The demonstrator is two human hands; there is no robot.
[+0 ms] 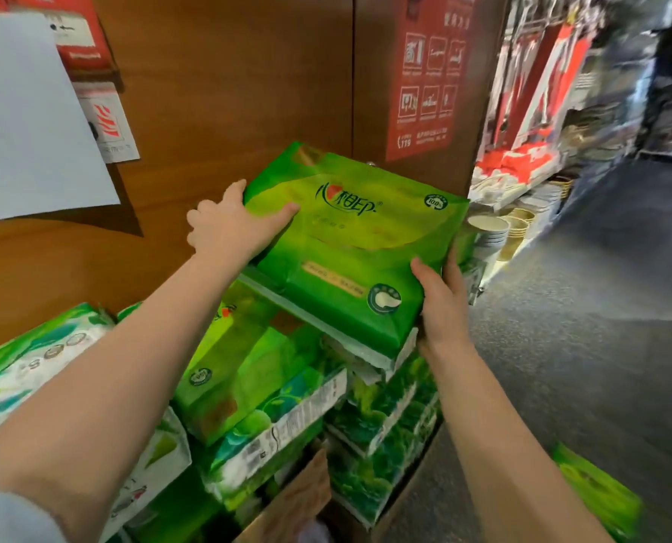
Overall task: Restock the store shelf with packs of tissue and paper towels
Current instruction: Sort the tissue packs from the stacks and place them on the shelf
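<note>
Tissue pack (350, 244) flat between both hands, long axis left-right.

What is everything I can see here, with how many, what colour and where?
Green plastic-wrapped tissue pack: one, bright green, held atop the stack.
Stacked tissue and paper towel packs: several, green and white, below the held pack.
Wooden panel wall: brown, behind the stack.
White paper sheet: one, upper left on the wall.
Red safety poster: one, on the wall, upper middle.
Green pack on the floor: one, lower right.
Stacked bowls: pale, count unclear, right of the held pack.
Left hand: holds the pack's left edge.
Right hand: grips its near right corner.
</note>
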